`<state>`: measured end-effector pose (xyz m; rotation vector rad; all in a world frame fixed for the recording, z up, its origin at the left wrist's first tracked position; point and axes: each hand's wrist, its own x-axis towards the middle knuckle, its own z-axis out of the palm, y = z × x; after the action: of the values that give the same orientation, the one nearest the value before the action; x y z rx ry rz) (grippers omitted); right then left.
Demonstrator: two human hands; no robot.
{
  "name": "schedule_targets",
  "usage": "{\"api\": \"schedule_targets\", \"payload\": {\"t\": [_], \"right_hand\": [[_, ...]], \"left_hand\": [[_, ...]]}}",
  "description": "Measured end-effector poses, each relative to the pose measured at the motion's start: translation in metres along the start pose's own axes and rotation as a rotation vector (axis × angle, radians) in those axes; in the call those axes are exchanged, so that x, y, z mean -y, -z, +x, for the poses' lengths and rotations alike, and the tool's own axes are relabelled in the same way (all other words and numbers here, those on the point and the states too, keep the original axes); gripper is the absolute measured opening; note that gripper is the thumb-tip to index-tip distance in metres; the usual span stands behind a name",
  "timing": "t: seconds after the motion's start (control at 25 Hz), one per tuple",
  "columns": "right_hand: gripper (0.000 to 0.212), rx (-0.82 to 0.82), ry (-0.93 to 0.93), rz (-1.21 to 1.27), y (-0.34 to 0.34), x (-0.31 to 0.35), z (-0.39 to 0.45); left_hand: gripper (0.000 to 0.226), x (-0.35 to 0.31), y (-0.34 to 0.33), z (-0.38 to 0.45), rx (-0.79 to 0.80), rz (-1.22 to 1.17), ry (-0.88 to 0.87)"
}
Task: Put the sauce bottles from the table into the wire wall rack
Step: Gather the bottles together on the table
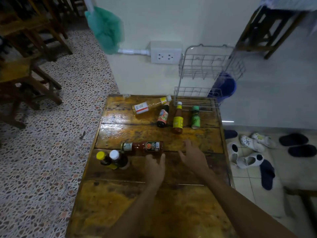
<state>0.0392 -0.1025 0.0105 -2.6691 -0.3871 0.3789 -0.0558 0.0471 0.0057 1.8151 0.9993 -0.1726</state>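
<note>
The wire wall rack [204, 73] hangs on the wall at the far right corner of the wooden table [154, 203]; both tiers appear empty, so no btl. is stowed yet. Seven bottles are on the table: four lie flat near the rack, i.e. a pale yellow bottle [151, 105], a dark bottle [163, 116], a red-sauce bottle w/ yellow label [178, 118] and a green bottle [195, 117]. Two dark upright bottles [113, 159] stand touching near the left edge. The ketchup bottle [143, 147] lies on its side, cap to the left, closest to the person. The left hand [154, 166] reaches it from the near side, fingers slightly spread and loosely curled, tips at the btl. body but not wrapped round it. The right hand [193, 156] hovers just right of it, fingers apart and relaxed, holding nothing, probably ready to steady or take the next btl. Likely step: first pickup.
</note>
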Motion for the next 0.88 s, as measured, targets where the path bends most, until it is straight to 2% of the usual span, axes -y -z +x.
{"api": "schedule_targets", "payload": {"t": [0.08, 0.16, 0.28, 0.36, 0.44, 0.56, 0.72, 0.88], "right_hand": [[0.050, 0.008, 0.010, -0.017, 0.005, 0.001, 0.016], [0.048, 0.002, 0.022, -0.005, 0.007, 0.008, 0.043], [0.047, -0.008, 0.041, 0.036, 0.005, 0.030, 0.084], [0.059, -0.065, -0.031, 0.021, 0.001, 0.042, 0.116], [0.071, -0.095, -0.192, 0.002, -0.004, 0.044, 0.144], [0.076, 0.026, -0.407, 0.058, -0.012, 0.032, 0.173], [0.070, 0.087, -0.437, 0.077, -0.017, 0.019, 0.179], [0.070, 0.153, -0.394, 0.094, -0.014, 0.009, 0.156]], "left_hand": [[0.070, -0.023, -0.006, 0.023, -0.035, -0.178, 0.246], [0.076, -0.033, -0.008, 0.047, -0.049, -0.400, 0.410], [0.076, -0.038, -0.007, 0.068, -0.059, -0.659, 0.569], [0.075, -0.036, -0.007, 0.080, -0.079, -0.730, 0.638], [0.071, -0.033, -0.007, 0.092, -0.084, -0.748, 0.675], [0.058, -0.028, -0.008, 0.103, -0.109, -0.778, 0.704], [0.049, -0.021, -0.011, 0.105, -0.114, -0.771, 0.670], [0.048, -0.014, -0.010, 0.091, -0.005, -0.734, 0.584]]}}
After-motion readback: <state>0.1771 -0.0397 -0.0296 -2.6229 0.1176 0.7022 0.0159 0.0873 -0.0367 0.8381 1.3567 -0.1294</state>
